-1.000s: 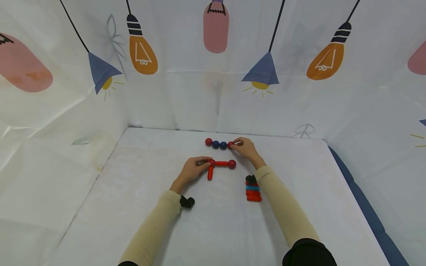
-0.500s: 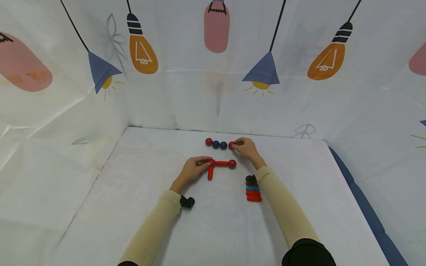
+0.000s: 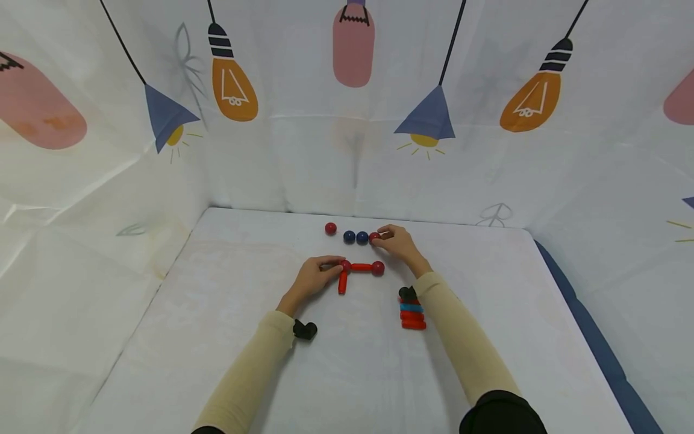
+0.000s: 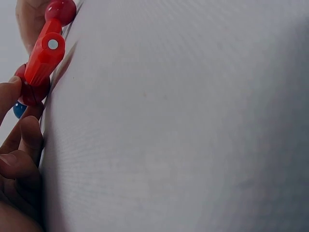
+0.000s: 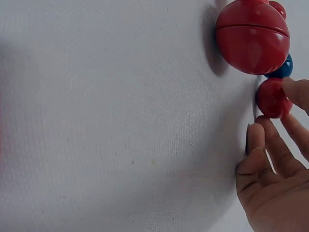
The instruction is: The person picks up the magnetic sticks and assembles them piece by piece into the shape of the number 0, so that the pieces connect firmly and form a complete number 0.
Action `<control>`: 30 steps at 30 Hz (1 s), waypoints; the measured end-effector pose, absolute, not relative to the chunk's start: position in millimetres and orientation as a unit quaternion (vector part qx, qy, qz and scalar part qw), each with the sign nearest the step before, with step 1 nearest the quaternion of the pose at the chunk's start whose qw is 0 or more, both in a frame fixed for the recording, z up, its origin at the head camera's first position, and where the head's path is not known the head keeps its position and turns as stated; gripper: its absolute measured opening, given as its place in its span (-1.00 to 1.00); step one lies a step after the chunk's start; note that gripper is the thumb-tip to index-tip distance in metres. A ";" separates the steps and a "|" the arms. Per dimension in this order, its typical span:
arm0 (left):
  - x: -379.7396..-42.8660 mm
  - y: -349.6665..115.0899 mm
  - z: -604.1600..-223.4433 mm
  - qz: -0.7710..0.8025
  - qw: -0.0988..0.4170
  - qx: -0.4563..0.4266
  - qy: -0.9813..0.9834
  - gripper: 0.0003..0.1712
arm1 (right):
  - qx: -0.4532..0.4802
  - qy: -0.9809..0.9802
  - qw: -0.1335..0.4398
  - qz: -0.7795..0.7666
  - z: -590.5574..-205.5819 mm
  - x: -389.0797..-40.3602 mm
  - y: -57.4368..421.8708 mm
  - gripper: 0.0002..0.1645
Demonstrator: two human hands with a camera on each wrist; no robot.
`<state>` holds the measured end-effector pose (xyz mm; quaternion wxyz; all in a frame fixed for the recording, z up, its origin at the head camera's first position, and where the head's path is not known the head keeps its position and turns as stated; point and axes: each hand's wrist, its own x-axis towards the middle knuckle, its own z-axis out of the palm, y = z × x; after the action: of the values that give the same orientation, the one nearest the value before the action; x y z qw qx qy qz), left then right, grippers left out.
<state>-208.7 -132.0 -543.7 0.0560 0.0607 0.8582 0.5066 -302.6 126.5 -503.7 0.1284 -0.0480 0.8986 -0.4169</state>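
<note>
My left hand (image 3: 311, 278) pinches the red ball (image 3: 346, 265) at the corner of an L of magnetic rods on the table. One red rod (image 3: 361, 267) runs right from it to another red ball (image 3: 378, 267). A second red rod (image 3: 343, 282) points toward me, its free end a pale disc in the left wrist view. Farther back, my right hand (image 3: 401, 242) holds a red ball (image 5: 273, 98) between thumb and fingers. It sits at the right end of a row beside two blue balls (image 3: 349, 237). A lone red ball (image 3: 331, 228) lies left of them, apart.
Several red rods (image 3: 414, 324) and a blue rod (image 3: 411, 307) lie stacked by my right forearm, partly behind a black wrist mount (image 3: 406, 293). White sheeting (image 3: 303, 163) with lamp prints rises behind the white table (image 3: 358, 374).
The leftmost red ball has rolled left, away from the blue balls. My right hand has shifted its red ball slightly right, then back left against the blue pair. The left hand stays put.
</note>
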 end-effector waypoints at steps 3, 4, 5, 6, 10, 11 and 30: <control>-208.7 -131.5 -543.2 0.507 0.055 0.061 0.858 -0.65 | -0.051 0.903 0.125 -0.408 -502.7 -301.7 124.2 -0.45; -208.6 -131.4 -542.9 0.506 0.054 0.062 0.858 -0.65 | -0.052 0.904 0.124 -0.406 -502.6 -301.3 123.8 -0.46; -208.5 -131.4 -542.7 0.506 0.054 0.061 0.859 -0.65 | -0.053 0.905 0.123 -0.403 -502.5 -301.0 123.5 -0.48; -208.2 -131.4 -542.5 0.506 0.054 0.061 0.859 -0.65 | -0.054 0.906 0.121 -0.401 -502.3 -300.7 123.6 -0.49; -207.5 -131.5 -542.3 0.504 0.052 0.063 0.860 -0.65 | -0.050 0.906 0.119 -0.403 -500.8 -299.0 123.8 -0.48; -207.4 -131.5 -542.4 0.503 0.052 0.063 0.860 -0.65 | -0.049 0.905 0.119 -0.404 -500.5 -298.7 123.6 -0.47; -206.3 -130.7 -540.0 0.499 0.056 0.061 0.863 -0.64 | -0.064 0.904 0.107 -0.408 -507.2 -301.3 118.5 -0.45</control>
<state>-206.3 -130.7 -540.0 0.0565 0.0607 0.8626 0.4990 -301.3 118.5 -507.2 0.1073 -0.0644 0.9044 -0.4078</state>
